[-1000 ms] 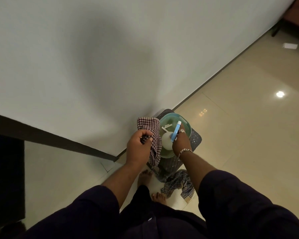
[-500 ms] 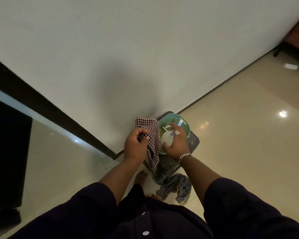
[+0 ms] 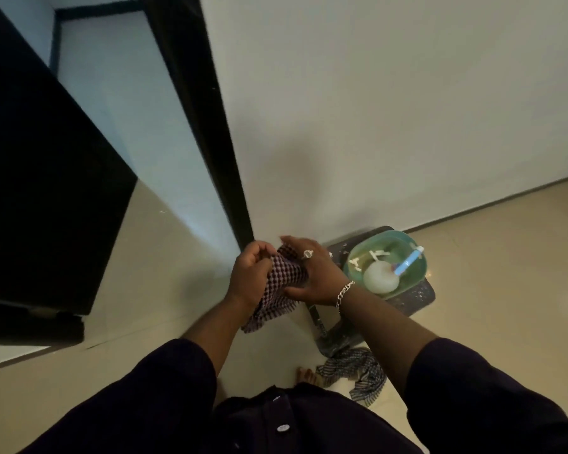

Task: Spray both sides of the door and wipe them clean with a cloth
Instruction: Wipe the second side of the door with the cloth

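Both hands, left hand [image 3: 250, 276] and right hand [image 3: 312, 276], have fingers gripping the checked cloth [image 3: 281, 290], probably bunching it for wiping, spray bottle [image 3: 387, 275] parked in the bowl [image 3: 417, 276].

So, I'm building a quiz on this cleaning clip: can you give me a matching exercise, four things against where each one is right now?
Things:
1. checked cloth
2. spray bottle
3. green basin
4. striped cloth

Places:
A. on the floor by the stool's foot
B. lying in the basin
C. held between both hands
D. on top of the dark stool

Pairs: 1-C, 2-B, 3-D, 4-A. The left hand grips the checked cloth; the right hand holds it too.
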